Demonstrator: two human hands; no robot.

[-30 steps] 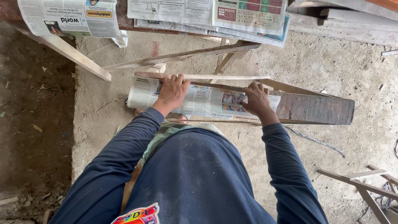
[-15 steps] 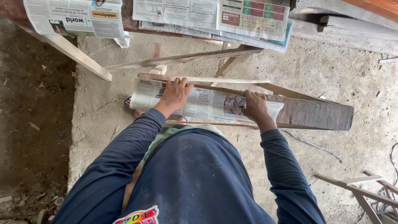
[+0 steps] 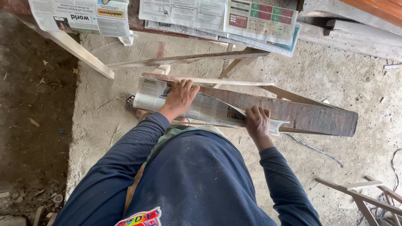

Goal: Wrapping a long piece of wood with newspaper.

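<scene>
The long dark brown wooden plank (image 3: pixel 293 113) is lying across the middle of the scene, resting on a frame of thin pale wooden slats (image 3: pixel 188 58), and a printed sheet of newspaper (image 3: pixel 205 106) is being wrapped around its left part. The paper is already covering the plank from its left end up to about the middle; the right part, dark and bare, is not yet covered. The sheet is looking loose and creased, so I judge that the wrapping is somewhere around the half and is not fixed yet.

The left hand (image 3: pixel 180 96) is lying flat on the newspaper near the left end, fingers spread, pressing the paper down on the plank. The right hand (image 3: pixel 257 123) is closing over the near edge of the plank where the paper ends, gripping paper and wood together. The two hands are well apart from each other.

The person is wearing dark blue long sleeves (image 3: pixel 125 167) and is bending over the work. Under the plank there is a rough grey concrete floor (image 3: pixel 335 75), and a sandalled foot (image 3: pixel 135 106) is showing just beside the left end. On the far side, more open newspapers (image 3: pixel 217 16) are lying on a bench. More thin slats (image 3: pixel 360 194) are lying at the near right
</scene>
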